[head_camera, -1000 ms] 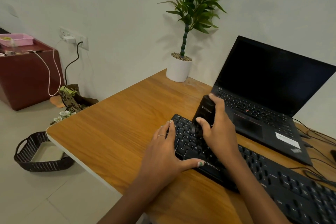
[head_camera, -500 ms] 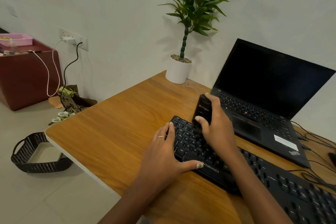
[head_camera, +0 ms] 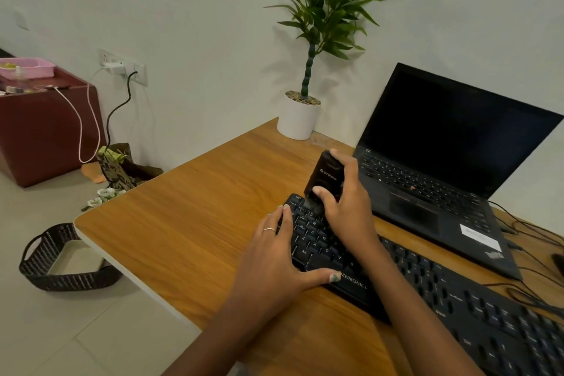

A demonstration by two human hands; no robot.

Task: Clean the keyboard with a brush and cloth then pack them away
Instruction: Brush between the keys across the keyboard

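The right hand (head_camera: 345, 207) grips a black brush (head_camera: 323, 180) by its chunky body, thumb across the front and fingers curled round the back; the body tilts up and away from the person, and its dark bristles touch the far-left corner keys of the black keyboard (head_camera: 427, 290). The keyboard lies slantwise on the wooden desk (head_camera: 189, 223), its near edge printed ZEBRONICS, its right part running out toward the lower right corner of the view. The left hand (head_camera: 274, 256) lies flat over the keyboard's left end with fingers straight and together, fingertips on the outer keys, thumb stretched along the front edge just beside the printed name; a thin ring (head_camera: 269, 229) sits on one finger. No cloth shows anywhere in the view.

Behind the keyboard, just beside it, an open black laptop (head_camera: 451, 168) stands with a dark screen. Thin black cables (head_camera: 534, 235) trail over the desk at the right. A white pot with a green plant (head_camera: 300, 117) stands at the desk's far corner against the wall. On the floor to the left sits a dark woven basket (head_camera: 45, 256), and farther back a patterned bag (head_camera: 117, 169) leans near a dark red cabinet (head_camera: 39, 128) that carries a pink tray (head_camera: 26, 67). A wall socket (head_camera: 122, 65) above holds a white charger and a black lead
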